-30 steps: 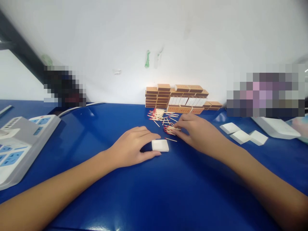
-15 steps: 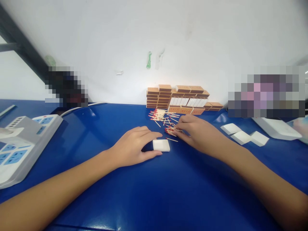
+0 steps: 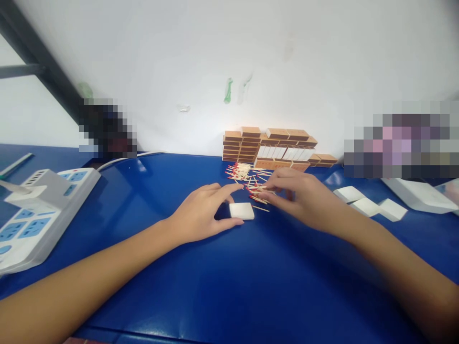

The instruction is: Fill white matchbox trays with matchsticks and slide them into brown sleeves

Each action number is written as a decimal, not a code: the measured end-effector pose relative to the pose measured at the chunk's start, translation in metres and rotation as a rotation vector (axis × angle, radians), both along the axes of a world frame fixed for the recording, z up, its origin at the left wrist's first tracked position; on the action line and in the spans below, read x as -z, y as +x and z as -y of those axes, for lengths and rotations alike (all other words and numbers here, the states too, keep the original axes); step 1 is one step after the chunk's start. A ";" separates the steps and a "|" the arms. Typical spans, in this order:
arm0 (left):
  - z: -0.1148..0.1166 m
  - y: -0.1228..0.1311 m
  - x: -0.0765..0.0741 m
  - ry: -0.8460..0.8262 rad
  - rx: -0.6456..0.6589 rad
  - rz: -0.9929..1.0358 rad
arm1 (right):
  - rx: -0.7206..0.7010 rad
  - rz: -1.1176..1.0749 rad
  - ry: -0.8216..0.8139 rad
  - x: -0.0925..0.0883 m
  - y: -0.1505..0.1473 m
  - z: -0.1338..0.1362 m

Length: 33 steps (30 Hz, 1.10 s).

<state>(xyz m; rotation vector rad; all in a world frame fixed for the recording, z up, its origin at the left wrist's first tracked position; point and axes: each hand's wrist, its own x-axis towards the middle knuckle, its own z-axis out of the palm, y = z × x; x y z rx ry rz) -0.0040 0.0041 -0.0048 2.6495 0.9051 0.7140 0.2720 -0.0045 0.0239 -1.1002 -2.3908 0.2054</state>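
Observation:
A small white matchbox tray [image 3: 241,210] lies on the blue table. My left hand [image 3: 201,210] curls round its left end, thumb along the near edge and another finger at the far left corner; the index finger reaches out above it. Just right of the tray, my right hand [image 3: 292,193] has thumb and fingertips closed on some red-headed matches [image 3: 258,197] at the edge of a loose heap. Its fingertips partly hide them. More matches [image 3: 241,170] are piled behind, and a single match [image 3: 260,209] lies beside the tray.
Stacked brown matchboxes [image 3: 241,147] stand against the wall, with upright white trays [image 3: 283,152] among them. On the right lie several white trays [image 3: 365,207] near a white box [image 3: 418,195]. A power strip [image 3: 46,210] with a plug and cable sits at the left.
My left index finger has lifted and straightened away from the tray. My right hand has drawn slightly right and closer, fingers at the matches. The whole view has shifted a little.

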 end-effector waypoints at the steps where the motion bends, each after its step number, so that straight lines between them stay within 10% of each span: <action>1: 0.000 0.000 0.000 -0.018 -0.003 0.008 | -0.028 -0.022 -0.027 -0.001 -0.005 0.003; 15: 0.000 0.001 0.000 -0.043 0.018 0.040 | -0.036 0.102 -0.050 0.003 -0.010 0.012; 33: 0.001 0.001 -0.001 -0.010 0.024 0.015 | 0.054 0.103 -0.472 -0.013 -0.012 0.019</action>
